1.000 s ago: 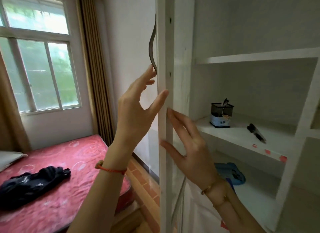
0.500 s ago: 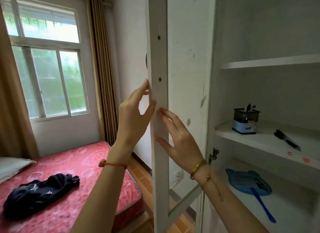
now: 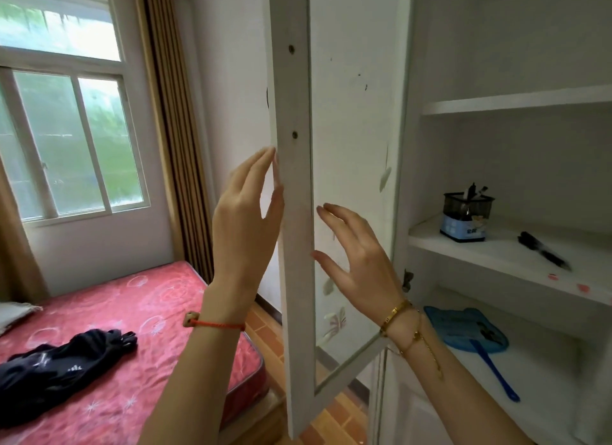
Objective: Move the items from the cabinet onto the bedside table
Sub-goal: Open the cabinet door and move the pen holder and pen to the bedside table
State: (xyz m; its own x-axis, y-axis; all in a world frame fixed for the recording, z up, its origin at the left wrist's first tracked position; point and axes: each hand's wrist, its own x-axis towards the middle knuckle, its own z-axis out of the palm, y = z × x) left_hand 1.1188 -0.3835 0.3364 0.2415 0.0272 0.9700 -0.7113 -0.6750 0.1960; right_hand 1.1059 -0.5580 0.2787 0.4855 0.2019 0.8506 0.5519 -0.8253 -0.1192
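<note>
The cabinet door point(image 3: 294, 212) stands open, the left hand point(image 3: 245, 219) touching its edge and the right hand point(image 3: 357, 262) spread empty; nothing moved yet: pen holder point(image 3: 467, 217), pen point(image 3: 543, 250) and fan point(image 3: 470, 335) wait at three o'clock.

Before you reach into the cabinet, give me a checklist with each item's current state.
1. Cabinet door swung open: ok.
2. Left hand free, fingers only touching the door edge: ok.
3. Right hand free, holding nothing: ok.
4. Pen holder and black pen reachable on the middle shelf: ok.
5. Blue fan lying on the lower shelf: ok.
6. Bedside table in view: not ok.
</note>
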